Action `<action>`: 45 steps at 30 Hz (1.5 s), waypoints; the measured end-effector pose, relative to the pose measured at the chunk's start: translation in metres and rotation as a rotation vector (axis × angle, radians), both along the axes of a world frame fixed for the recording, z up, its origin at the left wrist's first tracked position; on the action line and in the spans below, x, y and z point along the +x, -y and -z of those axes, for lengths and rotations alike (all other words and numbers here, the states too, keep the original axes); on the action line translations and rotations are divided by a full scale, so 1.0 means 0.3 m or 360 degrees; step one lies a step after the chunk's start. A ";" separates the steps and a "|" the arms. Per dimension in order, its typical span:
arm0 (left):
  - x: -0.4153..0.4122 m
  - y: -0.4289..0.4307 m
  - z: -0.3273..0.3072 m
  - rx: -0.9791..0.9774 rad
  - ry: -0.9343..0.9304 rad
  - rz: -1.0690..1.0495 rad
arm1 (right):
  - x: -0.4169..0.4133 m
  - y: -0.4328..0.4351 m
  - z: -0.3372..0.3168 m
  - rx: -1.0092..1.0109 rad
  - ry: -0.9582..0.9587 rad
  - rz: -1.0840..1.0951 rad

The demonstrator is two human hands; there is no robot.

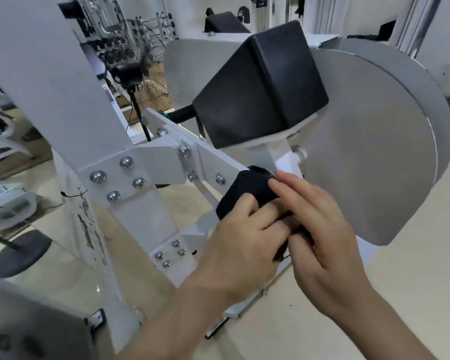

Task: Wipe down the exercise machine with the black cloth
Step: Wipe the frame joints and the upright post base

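Under the pad (260, 87), my left hand (234, 245) grips the bunched cloth (247, 188), right hand (320, 229) pressing it flat-fingered; I fear it may snag on nearby bolts (220, 179).

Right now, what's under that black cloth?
The black cloth sits on the white frame arm; the left hand grips it, the right hand touches it. Anything else beneath is hidden.

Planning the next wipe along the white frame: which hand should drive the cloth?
Probably left. The left hand grips the black cloth right by the white frame; the right hand only rests fingers on it.
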State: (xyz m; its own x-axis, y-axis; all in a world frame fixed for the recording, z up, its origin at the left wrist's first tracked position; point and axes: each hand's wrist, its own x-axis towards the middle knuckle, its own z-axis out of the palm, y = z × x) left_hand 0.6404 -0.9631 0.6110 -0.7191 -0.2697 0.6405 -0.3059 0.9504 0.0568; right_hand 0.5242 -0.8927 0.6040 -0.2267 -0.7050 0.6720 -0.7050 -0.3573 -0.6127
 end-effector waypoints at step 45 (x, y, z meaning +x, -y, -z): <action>0.474 0.481 0.641 0.0524 0.0892 -0.0681 | 0.421 0.593 0.627 0.1086 -0.0672 -0.0108</action>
